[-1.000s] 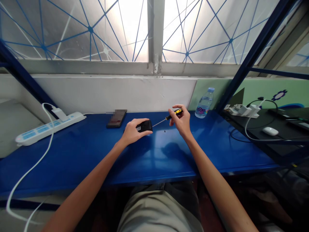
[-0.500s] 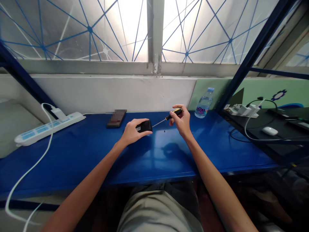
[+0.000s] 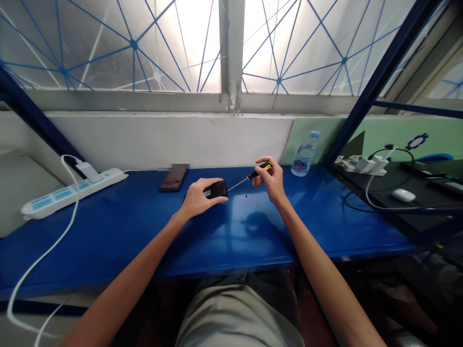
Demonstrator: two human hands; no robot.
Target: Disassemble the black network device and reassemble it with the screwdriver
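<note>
My left hand (image 3: 197,197) is wrapped round a small black device (image 3: 216,189), whose right end shows between thumb and fingers over the blue table (image 3: 231,241). My right hand (image 3: 270,180) grips the black and yellow handle of a screwdriver (image 3: 254,173). The thin metal shaft points left and down, and its tip meets the right end of the device. Just below the shaft, a tiny dark piece (image 3: 246,196) lies on the table. What it is cannot be made out.
A dark phone (image 3: 174,178) lies behind my left hand. At the left is a white power strip (image 3: 74,193) with a cable. A water bottle (image 3: 306,154) stands at the back right. Farther right are a white mouse (image 3: 403,195), plugs and cables on a black surface.
The screwdriver handle has turned a little in my right hand, and my fingers on it have shifted slightly. My left hand and the device look the same.
</note>
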